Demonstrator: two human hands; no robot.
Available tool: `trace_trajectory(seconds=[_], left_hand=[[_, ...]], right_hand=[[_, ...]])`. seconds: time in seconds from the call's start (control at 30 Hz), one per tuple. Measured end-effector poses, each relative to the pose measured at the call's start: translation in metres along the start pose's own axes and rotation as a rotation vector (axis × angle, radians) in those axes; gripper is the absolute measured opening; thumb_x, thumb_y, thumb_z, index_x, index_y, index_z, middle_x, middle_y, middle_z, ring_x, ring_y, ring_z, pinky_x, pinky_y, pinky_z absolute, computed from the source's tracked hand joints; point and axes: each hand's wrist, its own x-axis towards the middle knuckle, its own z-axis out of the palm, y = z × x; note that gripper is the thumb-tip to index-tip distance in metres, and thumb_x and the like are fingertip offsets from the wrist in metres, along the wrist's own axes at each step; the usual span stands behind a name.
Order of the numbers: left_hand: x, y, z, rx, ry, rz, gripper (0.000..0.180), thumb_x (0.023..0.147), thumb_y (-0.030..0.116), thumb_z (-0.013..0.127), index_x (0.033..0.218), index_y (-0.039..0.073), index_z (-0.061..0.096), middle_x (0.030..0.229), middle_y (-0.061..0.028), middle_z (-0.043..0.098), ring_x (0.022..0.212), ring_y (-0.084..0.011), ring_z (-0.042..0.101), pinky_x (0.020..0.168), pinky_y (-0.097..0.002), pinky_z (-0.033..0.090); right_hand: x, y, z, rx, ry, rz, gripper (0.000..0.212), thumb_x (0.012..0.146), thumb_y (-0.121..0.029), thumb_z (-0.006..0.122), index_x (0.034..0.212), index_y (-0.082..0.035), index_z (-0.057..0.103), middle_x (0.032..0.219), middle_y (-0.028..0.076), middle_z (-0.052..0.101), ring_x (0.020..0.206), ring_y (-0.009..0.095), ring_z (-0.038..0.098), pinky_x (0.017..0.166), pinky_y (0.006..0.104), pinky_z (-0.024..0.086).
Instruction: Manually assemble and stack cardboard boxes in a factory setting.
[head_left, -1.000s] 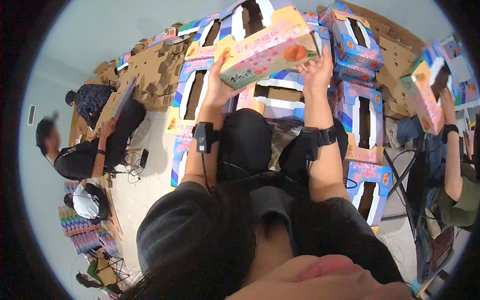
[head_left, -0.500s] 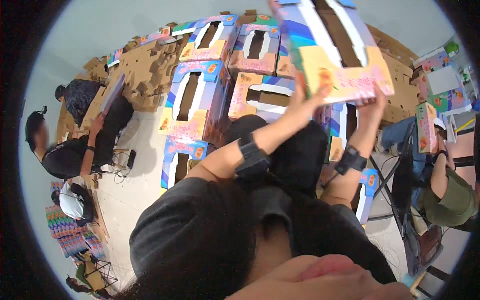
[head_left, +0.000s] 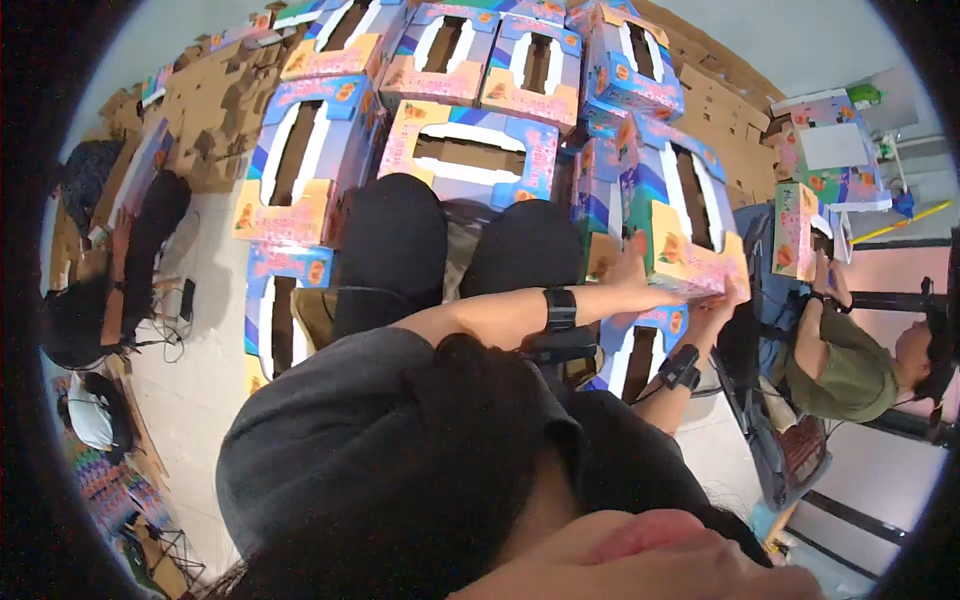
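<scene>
Box in hand: a folded cardboard fruit box [head_left: 690,235], blue and pink with a long window cut in its top, held out on the right side, past the person's knees
Left hand: the left hand [head_left: 628,268] reaches across the body and lies curled on the near left edge of the box, fingers wrapped on it
Right hand: the right hand [head_left: 722,300] grips the near right corner from below; its fingers are mostly hidden, so I cannot tell how tight they close
How it will handle: it looks empty and light, so it should lift easily; the card is stiff at the folds but thin round the window, and could bend or tear there
Where to hold: best on the solid side walls and corners, not the window rim
Around it: more boxes of the same kind [head_left: 480,150] are packed close on the floor, far and left; another person [head_left: 850,365] sits on the right holding a box too
</scene>
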Motion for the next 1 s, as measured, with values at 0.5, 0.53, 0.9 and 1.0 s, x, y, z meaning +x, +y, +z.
trace_trajectory(seconds=[0.5,0.53,0.9,1.0], left_hand=[[0.005,-0.031,0.014,-0.018,0.381,-0.46,0.12,0.061,0.052,0.075,0.139,-0.008,0.007,0.138,-0.0291,0.027,0.129,-0.0376,0.031,0.106,-0.0361,0.029],[0.006,-0.031,0.014,-0.023,0.376,-0.47,0.12,0.061,0.052,0.075,0.139,-0.008,0.007,0.138,-0.0291,0.027,0.129,-0.0376,0.031,0.106,-0.0361,0.029],[0.01,-0.035,0.0,-0.187,0.218,-0.679,0.123,0.059,0.055,0.074,0.141,-0.003,0.002,0.145,-0.0233,0.013,0.136,-0.0319,0.015,0.11,-0.0392,0.019],[0.012,-0.053,0.01,-0.097,0.194,-0.786,0.13,0.057,0.06,0.073,0.14,-0.007,-0.002,0.145,-0.0262,0.01,0.137,-0.0353,0.011,0.11,-0.0411,0.016]], right_hand=[[0.025,0.043,-0.04,-0.393,0.094,0.196,0.025,0.076,-0.026,0.066,0.088,-0.005,0.061,0.08,0.003,0.059,0.072,0.016,0.055,0.07,0.0276,0.044],[0.025,0.044,-0.043,-0.4,0.101,0.202,0.025,0.076,-0.026,0.066,0.088,-0.005,0.061,0.08,0.003,0.059,0.072,0.016,0.055,0.07,0.0276,0.044],[0.028,0.053,-0.035,-0.717,-0.005,-0.01,0.044,0.074,-0.014,0.075,0.11,0.006,0.059,0.105,0.01,0.062,0.092,0.016,0.06,0.078,0.0275,0.046],[0.028,0.059,-0.032,-0.844,-0.023,0.036,0.045,0.076,-0.021,0.074,0.11,0.006,0.059,0.105,0.01,0.062,0.096,0.016,0.058,0.082,0.0283,0.045]])
